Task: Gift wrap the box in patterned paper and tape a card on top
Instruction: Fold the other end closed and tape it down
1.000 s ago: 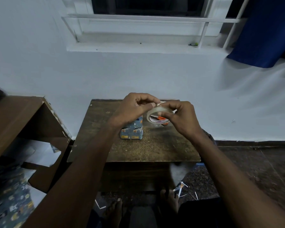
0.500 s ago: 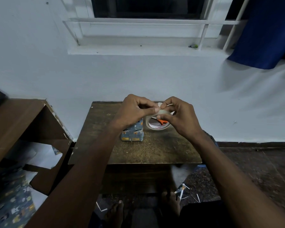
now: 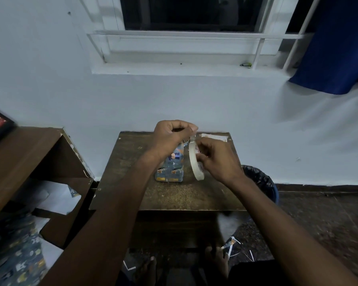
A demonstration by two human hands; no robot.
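- The right hand (image 3: 217, 159) held the roll of clear tape (image 3: 195, 162) on edge above the small wooden table (image 3: 174, 195), its fingers curled round the right side of the roll.
- The left hand (image 3: 172, 137) was raised just to the far left of the roll, with thumb and fingertips pinched on the free end of tape (image 3: 192, 138) drawn up from the roll's top.
- The wrapped box (image 3: 171, 169), covered in blue patterned paper, stood on the table just left of the roll, partly hidden behind the left wrist.
- A pale card (image 3: 214, 137) lay flat at the table's far right corner, beyond the hands.
- A dark bin (image 3: 260, 180) stood on the floor at the table's right side.
- More patterned paper (image 3: 15, 261) lay at the near left, beside a brown shelf unit (image 3: 29, 153).
- Paper scraps (image 3: 232, 245) lay on the floor by the person's bare feet.
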